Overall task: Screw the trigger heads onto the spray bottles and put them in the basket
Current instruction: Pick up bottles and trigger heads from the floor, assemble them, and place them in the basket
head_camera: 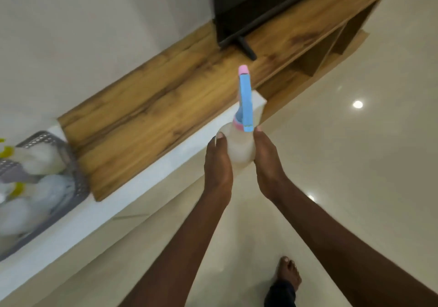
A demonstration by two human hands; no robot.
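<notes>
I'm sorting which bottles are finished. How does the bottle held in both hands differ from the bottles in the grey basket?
The held bottle is up in the air, gripped between the left hand and right hand; the basket bottles lie in the grey basket. The held bottle carries a blue and pink trigger head; the basket bottles show yellow parts. Both look whitish and translucent.

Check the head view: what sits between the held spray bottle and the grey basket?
Only bare wooden countertop and its white front edge lie between the spray bottle and the grey basket in the head view.
</notes>
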